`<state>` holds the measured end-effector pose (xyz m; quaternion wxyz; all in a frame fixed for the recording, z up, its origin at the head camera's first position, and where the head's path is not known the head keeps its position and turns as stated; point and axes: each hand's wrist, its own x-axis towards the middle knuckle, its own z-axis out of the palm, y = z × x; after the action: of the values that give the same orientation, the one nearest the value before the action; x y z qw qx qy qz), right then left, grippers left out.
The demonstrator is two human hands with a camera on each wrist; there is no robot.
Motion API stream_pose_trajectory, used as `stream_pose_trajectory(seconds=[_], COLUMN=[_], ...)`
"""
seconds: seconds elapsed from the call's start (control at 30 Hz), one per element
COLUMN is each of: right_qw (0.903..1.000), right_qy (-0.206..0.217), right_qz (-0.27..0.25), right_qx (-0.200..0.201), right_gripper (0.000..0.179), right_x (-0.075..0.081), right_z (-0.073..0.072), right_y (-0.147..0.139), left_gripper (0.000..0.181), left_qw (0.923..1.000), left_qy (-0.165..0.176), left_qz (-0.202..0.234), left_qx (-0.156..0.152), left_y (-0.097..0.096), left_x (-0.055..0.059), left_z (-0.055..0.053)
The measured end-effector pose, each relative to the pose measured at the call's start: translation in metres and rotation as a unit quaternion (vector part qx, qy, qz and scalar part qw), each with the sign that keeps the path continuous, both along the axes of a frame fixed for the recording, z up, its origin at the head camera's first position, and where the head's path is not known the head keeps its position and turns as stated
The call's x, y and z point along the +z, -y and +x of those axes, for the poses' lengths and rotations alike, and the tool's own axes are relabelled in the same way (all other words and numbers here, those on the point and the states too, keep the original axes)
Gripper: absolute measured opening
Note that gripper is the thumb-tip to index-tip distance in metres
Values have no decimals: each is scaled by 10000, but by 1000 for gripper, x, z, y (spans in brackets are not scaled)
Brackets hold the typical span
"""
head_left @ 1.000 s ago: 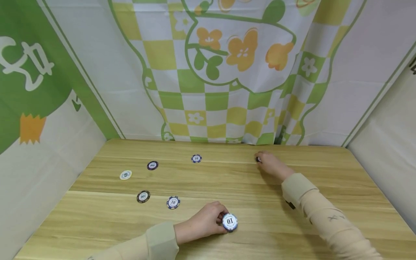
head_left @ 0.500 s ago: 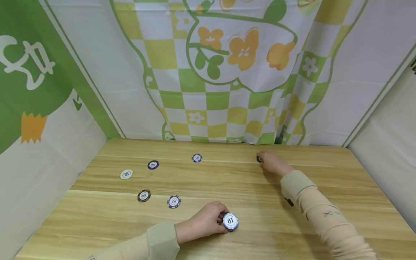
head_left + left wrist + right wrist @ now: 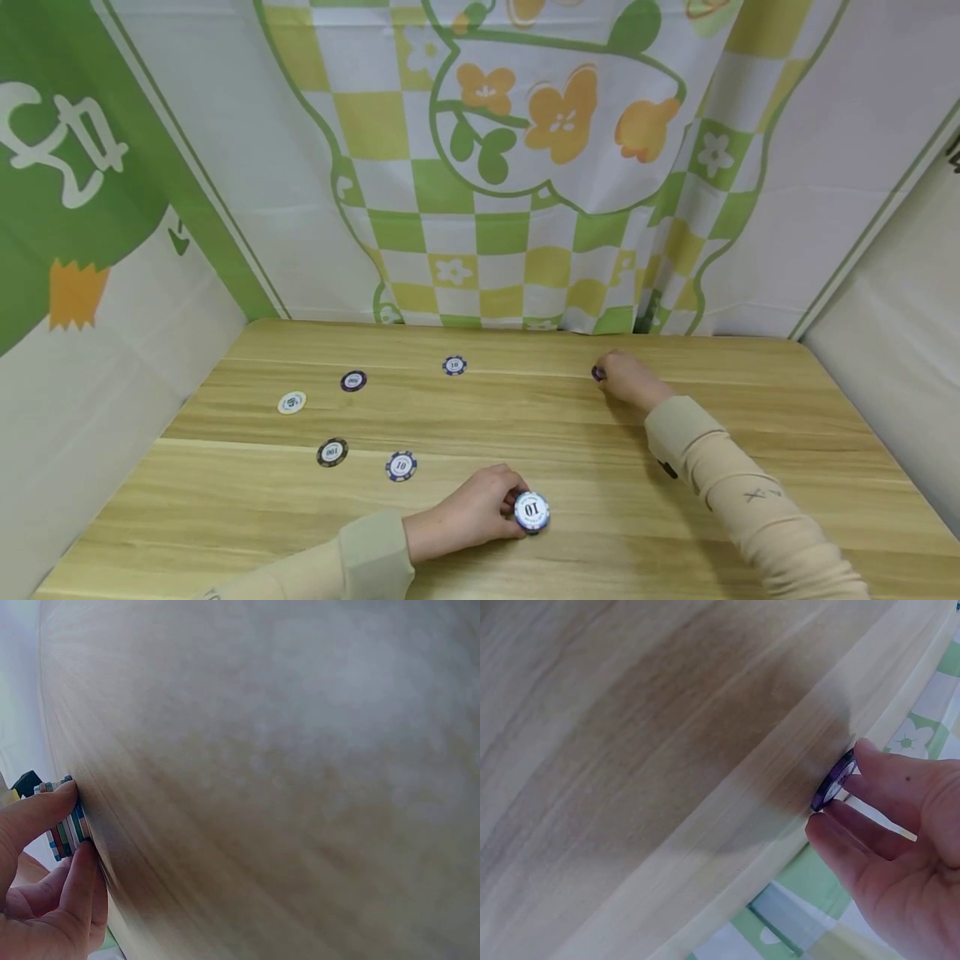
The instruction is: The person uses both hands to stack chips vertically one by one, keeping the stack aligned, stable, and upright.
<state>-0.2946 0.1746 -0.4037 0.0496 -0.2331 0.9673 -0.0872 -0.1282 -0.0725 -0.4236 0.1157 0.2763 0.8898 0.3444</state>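
Watching from a distance, I see two bare hands working with round poker chips. The left hand (image 3: 476, 508), low in the head view, curls thumb and fingers round a short stack of chips with multicoloured edges (image 3: 532, 512), topped by a blue-and-white one marked 10. The right hand (image 3: 633, 382), near the table's far edge, pinches a single purple-rimmed chip (image 3: 597, 373) between its fingertips; I cannot tell whether that chip touches the wood. I judge the step in hand to be handling this one chip; the next move calls for a steady pinch on its rim and a still left hand. Five flat chips lie apart to the left: two blue-and-white, one purple, one black, one pale yellow-rimmed (image 3: 292, 402). The table (image 3: 780, 392) is light wood-grain. Behind hangs a green-and-yellow checked fabric curtain (image 3: 498, 287) with orange flowers; more printed cloth (image 3: 97, 183) encloses the sides.
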Motion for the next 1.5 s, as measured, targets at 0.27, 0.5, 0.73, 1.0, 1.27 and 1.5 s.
stream_pose_trajectory(seconds=[0.27, 0.5, 0.73, 1.0, 1.27, 1.5], right_qw=[9997, 9999, 9998, 9996, 9983, 9965], right_qy=[8, -43, 50, 11, 235, 574], right_qz=[-53, -8, -175, -255, -509, -602], right_qx=[-228, -102, -63, 75, 128, 105], right_gripper=[5, 17, 15, 6, 13, 15], right_x=[2, 5, 5, 13, 21, 24], right_z=[3, 6, 8, 9, 14, 20], right_y=[3, 2, -1, -4, -6, -5], left_gripper=[36, 36, 35, 35, 35, 34], left_qw=[10000, 10000, 10000, 9999, 9998, 9997], left_qy=[-36, -33, -5, -81, -201, -225], left_qz=[-4, -62, -52, -65, -71, -43], left_qx=[-15, -21, -32, -57, -5, 15], left_y=[0, 0, 0, 1, -1, -1], left_x=[-1, 0, 0, 0, -2, -2], left_z=[0, 0, 0, -1, -1, -1])
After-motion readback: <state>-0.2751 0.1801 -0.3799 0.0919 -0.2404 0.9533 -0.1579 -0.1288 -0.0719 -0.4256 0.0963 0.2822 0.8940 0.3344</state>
